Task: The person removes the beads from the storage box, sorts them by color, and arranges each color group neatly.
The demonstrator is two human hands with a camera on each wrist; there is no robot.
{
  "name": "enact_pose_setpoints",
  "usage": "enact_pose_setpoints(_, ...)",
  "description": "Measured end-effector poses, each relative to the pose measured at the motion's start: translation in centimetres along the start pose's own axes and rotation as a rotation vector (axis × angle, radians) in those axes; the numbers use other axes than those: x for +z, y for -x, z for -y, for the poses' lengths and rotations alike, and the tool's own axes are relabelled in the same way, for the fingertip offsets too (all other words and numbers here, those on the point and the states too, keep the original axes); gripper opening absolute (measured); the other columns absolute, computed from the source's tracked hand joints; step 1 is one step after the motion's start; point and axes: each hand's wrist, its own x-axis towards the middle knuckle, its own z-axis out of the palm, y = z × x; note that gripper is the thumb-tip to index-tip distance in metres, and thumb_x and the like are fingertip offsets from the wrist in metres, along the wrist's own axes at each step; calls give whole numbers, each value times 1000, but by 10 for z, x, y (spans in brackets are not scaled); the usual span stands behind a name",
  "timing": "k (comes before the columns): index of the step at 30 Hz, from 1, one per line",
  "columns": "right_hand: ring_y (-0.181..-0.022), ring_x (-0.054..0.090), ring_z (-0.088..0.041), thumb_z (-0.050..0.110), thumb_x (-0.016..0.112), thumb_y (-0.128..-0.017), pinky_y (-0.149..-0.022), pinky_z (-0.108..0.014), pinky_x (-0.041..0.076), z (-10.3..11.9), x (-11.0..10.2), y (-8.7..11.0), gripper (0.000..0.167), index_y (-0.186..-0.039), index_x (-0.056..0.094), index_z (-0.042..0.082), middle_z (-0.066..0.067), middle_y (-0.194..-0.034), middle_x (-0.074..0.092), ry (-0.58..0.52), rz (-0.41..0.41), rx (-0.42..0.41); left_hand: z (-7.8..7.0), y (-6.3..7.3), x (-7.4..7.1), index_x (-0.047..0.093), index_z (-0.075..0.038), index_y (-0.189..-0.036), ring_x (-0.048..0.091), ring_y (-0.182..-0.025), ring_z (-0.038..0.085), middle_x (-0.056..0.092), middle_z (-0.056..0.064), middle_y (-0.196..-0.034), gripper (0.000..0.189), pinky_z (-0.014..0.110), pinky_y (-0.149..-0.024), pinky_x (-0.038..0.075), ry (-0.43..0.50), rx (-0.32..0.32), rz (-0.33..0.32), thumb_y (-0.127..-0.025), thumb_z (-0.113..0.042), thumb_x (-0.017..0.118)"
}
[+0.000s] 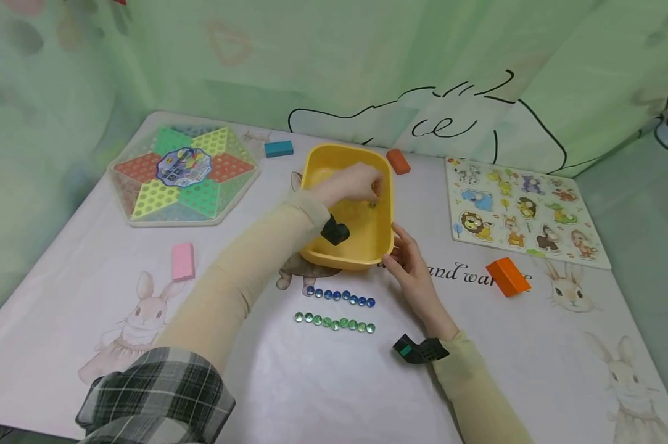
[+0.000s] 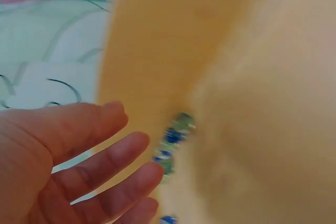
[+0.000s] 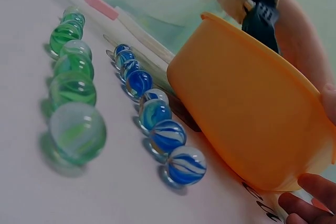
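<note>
A yellow plastic basin [image 1: 347, 256] stands at the middle of the table. My left hand [image 1: 356, 183] reaches down inside it, and in the left wrist view its fingers are loosely bent with nothing between them. Several blue and green marbles [image 2: 173, 136] lie in the basin just past those fingertips. My right hand [image 1: 414, 274] holds the basin at its near right corner, thumb at the rim and fingers low on the wall. In front of the basin runs a row of blue marbles [image 1: 337, 296], with a row of green marbles [image 1: 335, 324] nearer me.
A Chinese checkers board [image 1: 184, 176] lies at the back left and an animal puzzle board [image 1: 528, 209] at the right. Around the basin are a blue block [image 1: 279, 149], a pink block [image 1: 183, 261], a red-orange block [image 1: 398, 161] and an orange block [image 1: 508, 277].
</note>
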Motion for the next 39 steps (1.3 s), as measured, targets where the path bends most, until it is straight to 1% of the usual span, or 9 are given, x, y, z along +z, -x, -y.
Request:
enact_pose_setpoints(2, -106, 47, -16, 22, 51, -95, -86, -13, 40, 0, 1, 0, 60, -146, 21, 30, -14, -138, 41, 0, 1, -2, 1, -6, 5, 61, -11, -102, 50, -88, 14, 61, 3, -105, 14, 26, -78, 42, -76, -42, -4, -90, -18, 57)
enact_pose_setpoints(4, -105, 48, -14, 21, 51, -95, -86, -14, 40, 0, 2, 0, 60, -146, 21, 29, -14, -138, 41, 1, 2, -4, 1, -10, 8, 61, -12, -102, 51, -90, 15, 60, 2, -105, 14, 28, -80, 42, -118, -77, 6, -90, -16, 55)
enact_pose_setpoints(10, -105, 47, -15, 18, 50, -95, -86, -13, 40, 0, 4, -1, 59, -146, 21, 28, -16, -137, 41, -5, 4, -8, -2, -13, 16, 63, -16, -103, 53, -88, 16, 62, -1, -104, 17, 33, -84, 44, -206, -136, 6, -90, -12, 53)
enact_pose_setpoints(19, -100, 50, -11, 16, 51, -95, -83, -13, 41, -1, 6, -1, 59, -146, 23, 25, -17, -136, 42, 7, 0, -37, -1, -15, 27, 63, -17, -102, 55, -87, 15, 62, 0, -107, 14, 37, -87, 43, -311, -155, -15, -94, -16, 50)
enact_pose_setpoints(24, -101, 49, -11, 17, 51, -95, -84, -13, 41, -2, 6, -1, 59, -146, 22, 25, -17, -136, 41, 11, 2, -30, -2, -11, 25, 62, -17, -102, 54, -85, 14, 61, 0, -104, 14, 36, -85, 43, -324, -143, 3, -93, -14, 51)
enact_pose_setpoints(28, -102, 48, -13, 19, 51, -95, -84, -13, 41, -1, 6, -1, 60, -146, 22, 28, -15, -136, 41, 29, -7, -13, -4, -4, 17, 62, -16, -94, 52, -80, 14, 59, -1, -94, 10, 30, -75, 43, -289, -116, 8, -90, -14, 54)
enact_pose_setpoints(32, -102, 48, -12, 21, 51, -95, -84, -13, 41, -1, 5, -1, 59, -146, 22, 30, -14, -135, 43, 30, -14, -1, -7, 9, 8, 60, -15, -92, 51, -80, 12, 57, -2, -91, 6, 27, -70, 41, -236, -45, 5, -88, -20, 58)
enact_pose_setpoints(35, -101, 49, -11, 21, 50, -95, -84, -12, 41, -2, 4, -1, 59, -146, 21, 30, -15, -135, 43, 26, -12, -6, -8, 25, 2, 60, -14, -95, 51, -82, 12, 59, -2, -93, 11, 25, -72, 41, -161, 14, -13, -88, -23, 59)
enact_pose_setpoints(39, -101, 49, -10, 19, 50, -96, -84, -12, 41, -1, 3, -1, 58, -146, 22, 28, -16, -136, 42, 30, -19, -27, -6, 49, -5, 60, -12, -97, 50, -83, 13, 60, 0, -92, 15, 24, -73, 41, -77, 78, -76, -88, -24, 60)
